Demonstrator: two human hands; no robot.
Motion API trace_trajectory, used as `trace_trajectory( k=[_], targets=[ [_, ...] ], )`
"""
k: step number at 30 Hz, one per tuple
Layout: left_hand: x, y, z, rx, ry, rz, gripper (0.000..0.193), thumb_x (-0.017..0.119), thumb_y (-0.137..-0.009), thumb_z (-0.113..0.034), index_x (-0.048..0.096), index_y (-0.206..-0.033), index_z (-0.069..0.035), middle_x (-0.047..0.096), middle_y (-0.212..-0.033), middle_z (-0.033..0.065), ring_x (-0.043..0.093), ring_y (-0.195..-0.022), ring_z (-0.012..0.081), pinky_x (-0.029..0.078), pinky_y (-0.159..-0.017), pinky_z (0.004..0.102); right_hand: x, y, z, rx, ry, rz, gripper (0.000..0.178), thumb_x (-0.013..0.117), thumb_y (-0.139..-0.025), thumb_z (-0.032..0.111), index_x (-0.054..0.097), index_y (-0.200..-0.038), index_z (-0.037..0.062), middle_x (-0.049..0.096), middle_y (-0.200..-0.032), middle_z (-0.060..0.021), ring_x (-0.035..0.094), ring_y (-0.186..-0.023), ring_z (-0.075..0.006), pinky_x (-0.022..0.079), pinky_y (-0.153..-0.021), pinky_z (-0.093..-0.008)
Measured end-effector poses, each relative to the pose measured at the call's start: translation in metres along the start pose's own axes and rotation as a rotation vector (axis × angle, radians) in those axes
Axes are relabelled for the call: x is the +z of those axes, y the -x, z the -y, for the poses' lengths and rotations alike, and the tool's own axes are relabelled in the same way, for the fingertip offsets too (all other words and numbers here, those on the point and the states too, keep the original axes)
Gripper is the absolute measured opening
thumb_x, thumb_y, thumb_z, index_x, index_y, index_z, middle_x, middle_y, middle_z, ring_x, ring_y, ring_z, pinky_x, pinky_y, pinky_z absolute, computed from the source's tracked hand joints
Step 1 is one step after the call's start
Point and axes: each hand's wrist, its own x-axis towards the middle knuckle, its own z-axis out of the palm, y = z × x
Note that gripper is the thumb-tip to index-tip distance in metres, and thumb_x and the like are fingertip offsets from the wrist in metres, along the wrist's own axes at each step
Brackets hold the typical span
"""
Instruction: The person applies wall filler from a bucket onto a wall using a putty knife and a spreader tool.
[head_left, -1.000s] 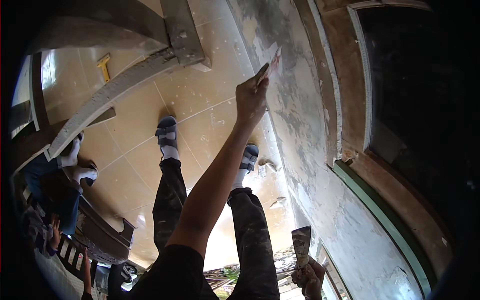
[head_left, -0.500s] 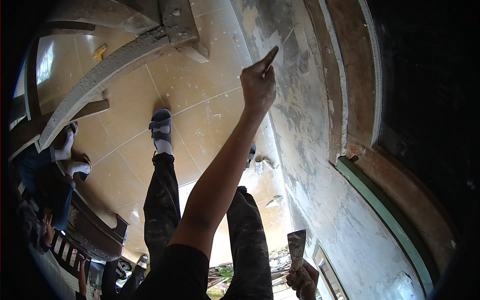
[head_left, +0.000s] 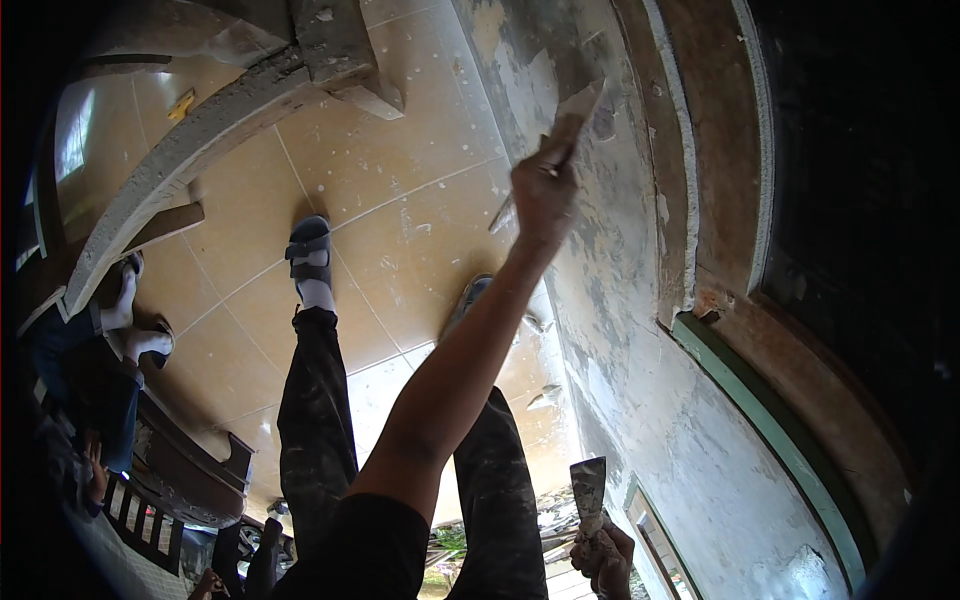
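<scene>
The left hand (head_left: 543,192) fingers are shut tight around a flat scraper (head_left: 578,108). Its blade sticks out past the fingers and lies on the patchy wall (head_left: 640,400). It has slid a little along the wall, so the stroke goes on. The right hand (head_left: 603,560) grips a second scraper (head_left: 588,488), well below.

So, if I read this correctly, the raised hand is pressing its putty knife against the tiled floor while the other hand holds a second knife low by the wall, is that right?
Not quite: the head view shows the raised left hand holding its putty knife against the patchy plastered wall, not the tiled floor. The right hand does hold a second knife low by the wall.
</scene>
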Motion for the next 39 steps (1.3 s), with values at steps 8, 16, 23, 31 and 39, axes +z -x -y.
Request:
trace_trajectory(
  k=[8, 16, 23, 31, 39],
  targets=[
    [-0.012, 0.089, 0.013, -0.13, -0.057, 0.122, 0.046, 0.046, -0.082, 0.014, 0.057, -0.123, -0.004, 0.053, -0.127, 0.0176, 0.043, -0.126, 0.0274, 0.033, -0.107, 0.0345, 0.007, -0.003, 0.02, 0.073, -0.115, 0.003, 0.029, 0.052, -0.092, 0.018, 0.056, -0.102, -0.009, 0.059, -0.071, -0.0108, 0.053, -0.047, -0.0139, 0.038, -0.04, -0.0246],
    [0.02, -0.032, -0.024, 0.048, 0.009, -0.021, 0.041, 0.048, -0.083, 0.01, 0.055, -0.122, 0.001, 0.052, -0.126, 0.0221, 0.05, -0.12, 0.0229, 0.039, -0.101, 0.0278, 0.014, -0.007, 0.024, 0.038, -0.151, -0.011, 0.029, 0.051, -0.092, 0.016, 0.056, -0.104, -0.01, 0.058, -0.072, -0.011, 0.053, -0.048, -0.0146, 0.035, -0.038, -0.025],
    [-0.024, 0.148, -0.017, -0.143, -0.142, 0.238, 0.044, 0.049, -0.082, 0.005, 0.055, -0.125, -0.003, 0.053, -0.128, 0.0179, 0.047, -0.124, 0.0221, 0.036, -0.104, 0.0271, 0.006, -0.004, 0.019, 0.04, -0.19, 0.015, 0.028, 0.05, -0.093, 0.017, 0.057, -0.1, -0.0082, 0.057, -0.069, -0.0106, 0.05, -0.044, -0.0134, 0.034, -0.038, -0.0241],
    [0.014, -0.022, -0.041, -0.243, 0.105, 0.034, 0.041, 0.051, -0.081, 0.008, 0.058, -0.12, 0.0, 0.052, -0.127, 0.0213, 0.051, -0.119, 0.0283, 0.044, -0.097, 0.0305, 0.01, -0.005, 0.017, 0.062, -0.18, -0.012, 0.03, 0.051, -0.092, 0.02, 0.057, -0.099, -0.0082, 0.054, -0.064, -0.0088, 0.051, -0.046, -0.0147, 0.039, -0.042, -0.0269],
    [-0.024, 0.183, -0.001, -0.19, -0.333, 0.161, 0.043, 0.044, -0.086, 0.005, 0.056, -0.126, -0.009, 0.057, -0.124, 0.0132, 0.053, -0.118, 0.0191, 0.04, -0.102, 0.0308, -0.004, -0.001, 0.01, 0.101, -0.205, -0.026, 0.027, 0.05, -0.092, 0.018, 0.058, -0.096, -0.0069, 0.057, -0.073, -0.0111, 0.054, -0.049, -0.0168, 0.042, -0.042, -0.0273]
  ],
)
